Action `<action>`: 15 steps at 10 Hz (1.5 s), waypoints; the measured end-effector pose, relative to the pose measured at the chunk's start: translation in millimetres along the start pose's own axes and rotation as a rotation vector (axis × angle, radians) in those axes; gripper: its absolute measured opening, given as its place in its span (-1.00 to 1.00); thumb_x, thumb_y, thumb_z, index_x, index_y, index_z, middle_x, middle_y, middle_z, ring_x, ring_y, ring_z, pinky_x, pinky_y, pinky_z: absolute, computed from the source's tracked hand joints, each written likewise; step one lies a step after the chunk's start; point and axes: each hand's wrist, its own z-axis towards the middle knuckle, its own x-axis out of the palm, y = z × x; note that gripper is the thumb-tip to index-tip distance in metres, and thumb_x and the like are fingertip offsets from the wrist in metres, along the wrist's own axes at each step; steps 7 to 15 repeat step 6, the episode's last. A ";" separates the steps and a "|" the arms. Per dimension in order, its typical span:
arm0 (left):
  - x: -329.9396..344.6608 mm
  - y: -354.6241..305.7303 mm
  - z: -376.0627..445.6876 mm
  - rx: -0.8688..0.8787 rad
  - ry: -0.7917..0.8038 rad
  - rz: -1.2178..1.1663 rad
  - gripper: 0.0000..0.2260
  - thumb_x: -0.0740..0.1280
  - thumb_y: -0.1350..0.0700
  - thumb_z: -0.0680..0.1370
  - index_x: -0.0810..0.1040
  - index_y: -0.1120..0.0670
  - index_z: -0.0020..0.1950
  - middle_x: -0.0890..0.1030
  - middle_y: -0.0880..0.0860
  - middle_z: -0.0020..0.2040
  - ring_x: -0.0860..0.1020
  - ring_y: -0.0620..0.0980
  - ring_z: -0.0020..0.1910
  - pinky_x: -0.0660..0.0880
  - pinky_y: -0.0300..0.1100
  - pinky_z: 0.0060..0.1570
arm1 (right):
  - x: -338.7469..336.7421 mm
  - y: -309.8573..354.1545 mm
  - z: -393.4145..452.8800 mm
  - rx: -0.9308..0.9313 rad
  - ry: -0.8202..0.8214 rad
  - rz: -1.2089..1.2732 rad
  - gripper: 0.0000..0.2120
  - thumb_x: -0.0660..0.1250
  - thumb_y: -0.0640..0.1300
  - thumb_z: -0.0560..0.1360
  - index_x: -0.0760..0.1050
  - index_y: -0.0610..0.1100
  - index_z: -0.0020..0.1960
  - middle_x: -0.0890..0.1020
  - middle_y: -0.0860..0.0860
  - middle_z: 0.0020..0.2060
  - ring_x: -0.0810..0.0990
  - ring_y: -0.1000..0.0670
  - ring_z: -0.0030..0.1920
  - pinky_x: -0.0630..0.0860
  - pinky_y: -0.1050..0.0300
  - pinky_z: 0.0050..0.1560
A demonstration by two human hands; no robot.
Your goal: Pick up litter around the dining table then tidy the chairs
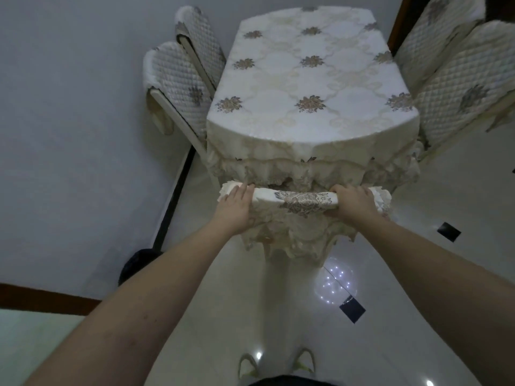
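Cloth nearly everywhere, over a shiny floor.

I'm seeing a cream embroidered tablecloth (309, 79) with a lacy, ruffled hem draped over the table edges; quilted matt fabric covers on the side chairs (181, 79); an embroidered cloth cover with lace trim on the near chair (301, 201) top; glossy pale floor tiles (390, 274) throwing back lamp glints; matt wall (69, 107).

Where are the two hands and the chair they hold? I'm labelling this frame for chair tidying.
left hand (237, 203), head view, back of the hand on the chair's top rail.
right hand (352, 201), head view, back of the hand.
chair (298, 200), head view, flower-patterned cover on the top rail.
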 end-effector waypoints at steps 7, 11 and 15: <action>-96.8 30.8 -64.8 -0.026 -0.150 0.007 -0.49 0.17 -0.18 0.59 0.24 -0.02 0.49 0.34 0.00 0.47 0.32 0.03 0.42 0.32 0.03 0.33 | -57.1 57.5 -23.6 -0.108 0.078 0.222 -0.37 0.27 0.16 0.49 0.22 -0.02 0.49 0.43 -0.08 0.38 0.44 -0.13 0.32 0.42 -0.04 0.26; -96.8 30.8 -64.8 -0.026 -0.150 0.007 -0.49 0.17 -0.18 0.59 0.24 -0.02 0.49 0.34 0.00 0.47 0.32 0.03 0.42 0.32 0.03 0.33 | -57.1 57.5 -23.6 -0.108 0.078 0.222 -0.37 0.27 0.16 0.49 0.22 -0.02 0.49 0.43 -0.08 0.38 0.44 -0.13 0.32 0.42 -0.04 0.26; -96.8 30.8 -64.8 -0.026 -0.150 0.007 -0.49 0.17 -0.18 0.59 0.24 -0.02 0.49 0.34 0.00 0.47 0.32 0.03 0.42 0.32 0.03 0.33 | -57.1 57.5 -23.6 -0.108 0.078 0.222 -0.37 0.27 0.16 0.49 0.22 -0.02 0.49 0.43 -0.08 0.38 0.44 -0.13 0.32 0.42 -0.04 0.26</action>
